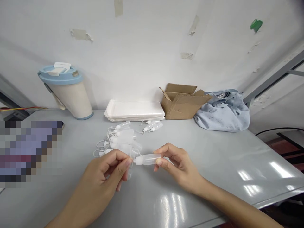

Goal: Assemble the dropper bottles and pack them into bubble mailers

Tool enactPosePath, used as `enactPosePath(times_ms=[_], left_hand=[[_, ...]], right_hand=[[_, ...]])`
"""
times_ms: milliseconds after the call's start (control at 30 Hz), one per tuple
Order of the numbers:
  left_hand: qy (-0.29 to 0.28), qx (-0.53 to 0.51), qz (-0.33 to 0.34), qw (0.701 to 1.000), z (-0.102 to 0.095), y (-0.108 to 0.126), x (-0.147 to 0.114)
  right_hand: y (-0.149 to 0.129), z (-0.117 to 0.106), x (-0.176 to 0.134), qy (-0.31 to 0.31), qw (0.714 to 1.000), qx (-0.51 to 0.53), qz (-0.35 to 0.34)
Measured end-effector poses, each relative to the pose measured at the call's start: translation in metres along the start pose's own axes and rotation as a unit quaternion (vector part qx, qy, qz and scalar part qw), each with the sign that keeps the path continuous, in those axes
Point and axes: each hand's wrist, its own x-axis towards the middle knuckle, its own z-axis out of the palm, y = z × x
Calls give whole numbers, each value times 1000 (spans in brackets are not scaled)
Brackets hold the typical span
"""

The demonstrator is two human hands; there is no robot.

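Observation:
A small translucent dropper bottle lies level between my two hands, its nozzle toward the left. My right hand pinches its base between thumb and fingers. At the nozzle end, my left hand has thumb and forefinger pressed together on the small tip cap; the fingertips partly hide it. Just behind my left hand lies a pile of similar dropper bottles with thin looped cap straps. A few smaller dropper bottles rest farther back.
Against the wall are a stack of white envelopes, an open cardboard box and a bunched light-blue cloth. A cream tumbler with a blue lid stands back left. A pixelated object lies on the grey table at left.

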Motion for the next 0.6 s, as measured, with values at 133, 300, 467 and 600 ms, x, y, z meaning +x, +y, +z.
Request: enactPosePath(times_ms=[133, 300, 467, 600], left_hand=[[7, 4, 1, 1000, 0, 0, -1], [9, 7, 2, 1000, 2, -2, -1], [24, 49, 35, 998, 4, -8, 0], [30, 62, 54, 996, 1, -10, 2]], right_hand=[[1, 1, 1, -11, 1000, 8, -2], [3, 2, 1, -1, 1000, 3, -1], [3, 2, 1, -3, 1000, -1, 3], [3, 3, 2, -6, 1000, 4, 1]])
